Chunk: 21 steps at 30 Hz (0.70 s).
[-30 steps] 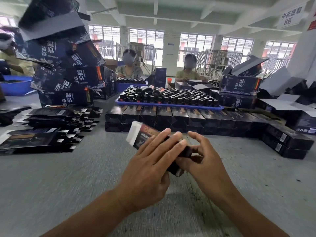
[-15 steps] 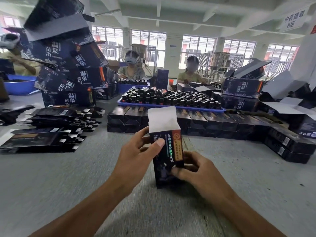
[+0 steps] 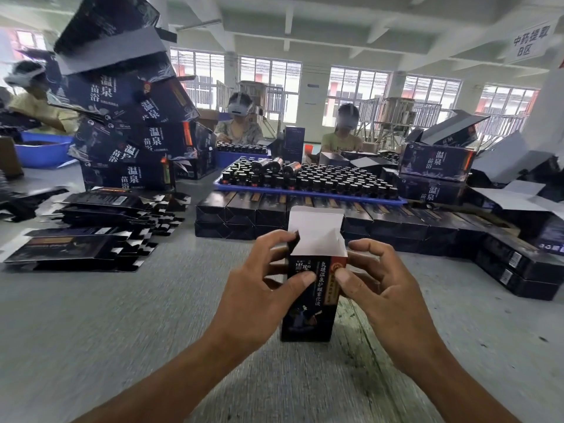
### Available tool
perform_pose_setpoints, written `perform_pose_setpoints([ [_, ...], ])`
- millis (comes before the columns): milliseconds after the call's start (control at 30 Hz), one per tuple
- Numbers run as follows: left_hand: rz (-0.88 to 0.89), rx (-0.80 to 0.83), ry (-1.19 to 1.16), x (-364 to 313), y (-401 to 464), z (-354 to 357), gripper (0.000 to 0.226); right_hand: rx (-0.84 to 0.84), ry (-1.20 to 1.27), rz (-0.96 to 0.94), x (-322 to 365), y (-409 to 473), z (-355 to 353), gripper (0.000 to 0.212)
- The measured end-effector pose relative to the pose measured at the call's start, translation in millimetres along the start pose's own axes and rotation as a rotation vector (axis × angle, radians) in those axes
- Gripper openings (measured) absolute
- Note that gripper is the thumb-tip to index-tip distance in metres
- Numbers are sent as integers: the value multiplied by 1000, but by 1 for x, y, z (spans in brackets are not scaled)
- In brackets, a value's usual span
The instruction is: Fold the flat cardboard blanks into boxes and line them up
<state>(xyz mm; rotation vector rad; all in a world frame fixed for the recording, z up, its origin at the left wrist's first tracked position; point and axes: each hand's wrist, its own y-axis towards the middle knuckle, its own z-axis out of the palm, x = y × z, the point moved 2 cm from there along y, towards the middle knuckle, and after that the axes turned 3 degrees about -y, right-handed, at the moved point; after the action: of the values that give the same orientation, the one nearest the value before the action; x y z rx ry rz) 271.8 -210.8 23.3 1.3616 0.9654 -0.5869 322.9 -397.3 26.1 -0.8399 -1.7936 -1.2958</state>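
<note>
A small dark printed box [image 3: 308, 309] stands upright on the grey table [image 3: 106, 325], its white top flap [image 3: 316, 230] raised. My left hand [image 3: 259, 288] grips its left side, thumb on the front face and fingers at the upper left corner by a small dark side flap. My right hand [image 3: 381, 285] grips the right side, thumb on the front near the red label. Flat dark blanks [image 3: 91, 239] lie in piles at the left. A row of folded dark boxes [image 3: 320, 215] lies behind the box, two layers high.
A blue tray of dark bottles [image 3: 308, 178] sits behind the row. Large printed cartons [image 3: 128, 123] are stacked at the back left, more cartons [image 3: 436, 166] and boxes [image 3: 525, 267] at the right. Two people sit across the table, another at the far left by a blue tub [image 3: 42, 151].
The box went from lying tilted between my hands to standing upright on the table. Both hands have moved up to its top end, thumbs on the front.
</note>
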Motion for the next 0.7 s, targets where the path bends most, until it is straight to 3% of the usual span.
perform_pose_setpoints([
  [433,-18,54,-69,8,2,-6,29,111,-133,-83,8,-4,-1,39],
  [700,129,-27,27,-3,4,-5,21,82,-157,-80,14,-5,1,31],
])
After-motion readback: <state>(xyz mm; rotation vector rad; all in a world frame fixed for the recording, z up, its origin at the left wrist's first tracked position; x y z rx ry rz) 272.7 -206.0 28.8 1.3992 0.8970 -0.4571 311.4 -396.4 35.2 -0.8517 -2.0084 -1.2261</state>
